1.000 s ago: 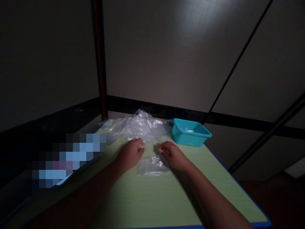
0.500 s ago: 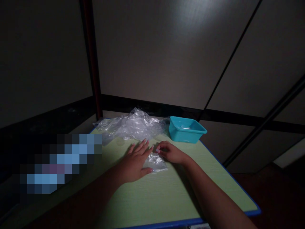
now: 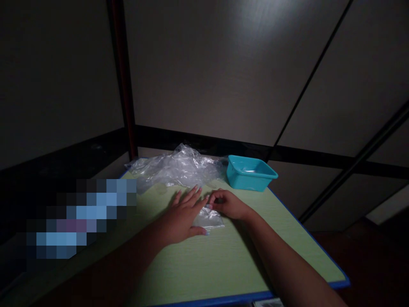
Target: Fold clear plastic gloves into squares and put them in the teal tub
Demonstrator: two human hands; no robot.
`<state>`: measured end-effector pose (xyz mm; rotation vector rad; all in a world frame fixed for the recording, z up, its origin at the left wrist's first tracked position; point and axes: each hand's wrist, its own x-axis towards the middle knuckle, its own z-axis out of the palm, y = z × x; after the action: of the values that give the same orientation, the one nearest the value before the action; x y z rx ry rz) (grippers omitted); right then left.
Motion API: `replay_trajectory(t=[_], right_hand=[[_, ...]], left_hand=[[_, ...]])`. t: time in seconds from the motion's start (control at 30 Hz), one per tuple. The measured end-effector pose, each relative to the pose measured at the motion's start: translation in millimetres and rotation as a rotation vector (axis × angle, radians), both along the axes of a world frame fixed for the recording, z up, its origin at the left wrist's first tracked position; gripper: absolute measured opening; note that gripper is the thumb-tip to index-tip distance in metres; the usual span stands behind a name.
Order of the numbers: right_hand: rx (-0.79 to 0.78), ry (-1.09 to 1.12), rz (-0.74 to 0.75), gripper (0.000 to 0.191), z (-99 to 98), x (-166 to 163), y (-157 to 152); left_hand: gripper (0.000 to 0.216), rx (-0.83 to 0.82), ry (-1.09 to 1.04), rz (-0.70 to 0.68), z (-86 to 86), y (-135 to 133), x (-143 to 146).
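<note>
Head view, dim light. Bag (image 3: 211, 220): small, clear, flat rectangle of thin glossy film, slightly wrinkled, lying on the counter (image 3: 223, 264) near its middle, between the two hands. Left hand (image 3: 182, 215): palm down, fingers spread, pressed flat over the bag's left part with the thumb along its near edge. Right hand (image 3: 229, 205): fingers curled, tips pinched on the bag's far edge, just beside the left fingertips.

Edges and room: the counter's blue rim runs along the near and right sides. Bare surface is open in front of the hands and to the right, between the right forearm and the rim. Far side is crowded: a plastic pile (image 3: 177, 168) sits behind the left hand, near its fingertips but apart, and a tub (image 3: 251, 174) stands at the far right corner close to the rim, just beside the pile.

Materials: counter is pale green laminate, smooth, faint grain. Pile is crumpled clear film, shiny, loose folds. Tub is teal hard plastic, rectangular, rounded corners, lipped rim; contents unclear. Grey wall panels with dark seams behind, dark post (image 3: 123, 76) at far left.
</note>
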<state>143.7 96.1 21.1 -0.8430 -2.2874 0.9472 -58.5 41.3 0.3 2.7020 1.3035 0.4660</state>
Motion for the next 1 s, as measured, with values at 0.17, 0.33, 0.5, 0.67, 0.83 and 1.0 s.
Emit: replay_trajectory(t=[0.17, 0.33, 0.5, 0.67, 0.83, 1.0], right_hand=[[-0.154, 0.05, -0.016, 0.026, -7.0, -0.8, 1.5], [-0.122, 0.052, -0.012, 0.022, -12.7, -2.9, 3.5], [-0.066, 0.033, -0.02, 0.015, -16.2, -3.5, 4.4], [0.108, -0.076, -0.086, 0.012, -17.1, -4.2, 3.1], [0.303, -0.168, -0.09, 0.005, -15.1, -6.1, -1.2], [0.356, -0.228, -0.1, 0.004, -13.8, -7.1, -3.7]], left_hand=[[0.082, -0.001, -0.008, -0.002, 1.6, -0.9, 0.7], [0.083, 0.0, -0.001, 0.015, 1.5, -0.9, 1.0], [0.079, -0.013, -0.009, 0.024, 0.2, -1.3, 0.7], [0.062, -0.001, -0.031, 0.059, -2.9, -1.8, 2.4], [0.057, 0.009, 0.023, 0.058, -8.0, -1.2, 5.9], [0.058, 0.003, 0.105, 0.088, -11.8, -0.7, 7.3]])
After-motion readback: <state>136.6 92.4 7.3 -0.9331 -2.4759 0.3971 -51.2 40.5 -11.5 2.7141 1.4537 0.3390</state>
